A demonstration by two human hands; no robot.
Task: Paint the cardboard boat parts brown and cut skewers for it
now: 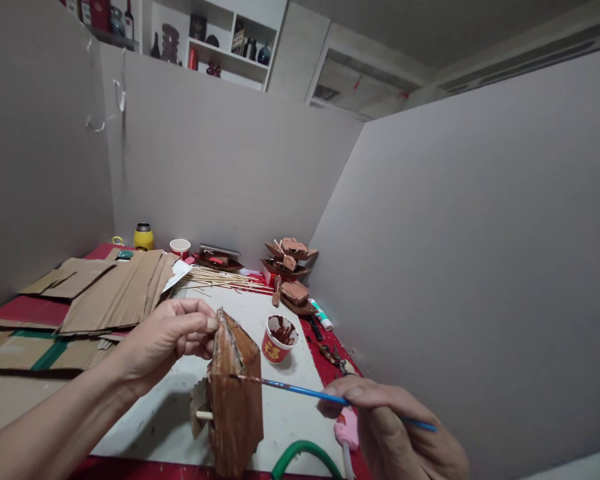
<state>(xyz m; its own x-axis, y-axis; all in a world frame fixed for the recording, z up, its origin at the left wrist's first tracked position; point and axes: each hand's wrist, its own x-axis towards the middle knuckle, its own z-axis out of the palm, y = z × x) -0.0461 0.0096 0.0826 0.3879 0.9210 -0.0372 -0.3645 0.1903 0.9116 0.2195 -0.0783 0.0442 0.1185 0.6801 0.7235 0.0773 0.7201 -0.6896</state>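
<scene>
The left hand (180, 330) has its grip pinched on the top end of a brown model boat (237, 407), thumb and fingertips closed together there. The boat stands on end over the near part of the desk (293, 417), its hull turned to view and its lower end close to the bottom edge of the picture. The right hand (395, 423) is closed pen-fashion around a blue-handled paintbrush (305, 391), whose tip meets the hull beside a seam.

The coating looks well along: the broad hull faces are brown, though streaky. The seam near the top shows greyish, uneven patches that probably need more colour, and a short stick (205, 415) poking out at the side is pale and bare. The far faces are hidden — their state I cannot tell. A paper cup (275, 351) stands just beyond, dark brown smeared inside; more brown boats (297, 294) sit farther back.
</scene>
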